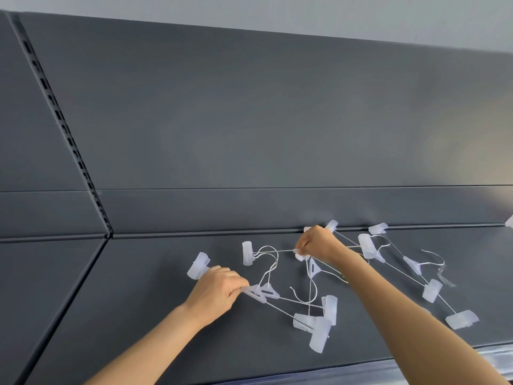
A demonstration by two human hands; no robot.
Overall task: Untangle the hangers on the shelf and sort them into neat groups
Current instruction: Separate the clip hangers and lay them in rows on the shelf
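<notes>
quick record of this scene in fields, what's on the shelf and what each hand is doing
setting: dark grey shelf with a back panel and a slotted upright at the left
items: wire hangers with translucent plastic clips, hooks and wires crossing in one loose heap
left: the left hand pinches a hanger's plastic centre piece at the heap's left side
right: the right hand pinches a hanger near the back of the shelf
progress: hangers tangled, no neat groups yet

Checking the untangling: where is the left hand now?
Head view, lower left of centre: the left hand pinches a hanger on the shelf, just below a white clip.
</notes>
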